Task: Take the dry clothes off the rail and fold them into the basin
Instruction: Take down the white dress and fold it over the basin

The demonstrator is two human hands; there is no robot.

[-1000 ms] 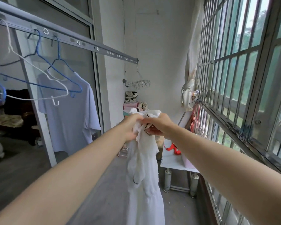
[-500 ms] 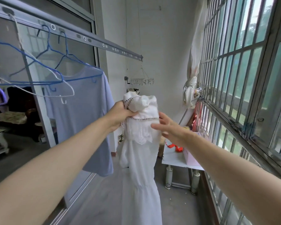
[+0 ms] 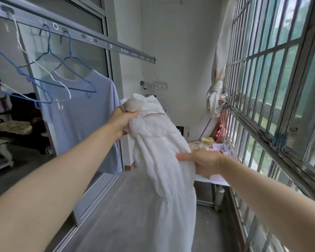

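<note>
The rail (image 3: 98, 40) runs overhead on the left and carries a blue shirt (image 3: 80, 120) and some bare hangers (image 3: 35, 82). The dress (image 3: 164, 179) is off the rail and hangs in mid-air before the person, with its skirt running out of the bottom of the view. The left hand (image 3: 121, 122) keeps its grip on the bunched top of the dress, fingers curled tight round the cloth. The right hand (image 3: 205, 164) has changed: a second ago it was up at the top beside the left, half a second ago it hovered open by the bodice, and now it has dropped to the middle of the dress, thumb laid over the cloth and fingers behind it, pinching a fold. The two hands are now well apart along the garment, so the fold seems to be starting, probably top brought down to middle. The shirt is yet to be taken down, and no basin is in view
</note>
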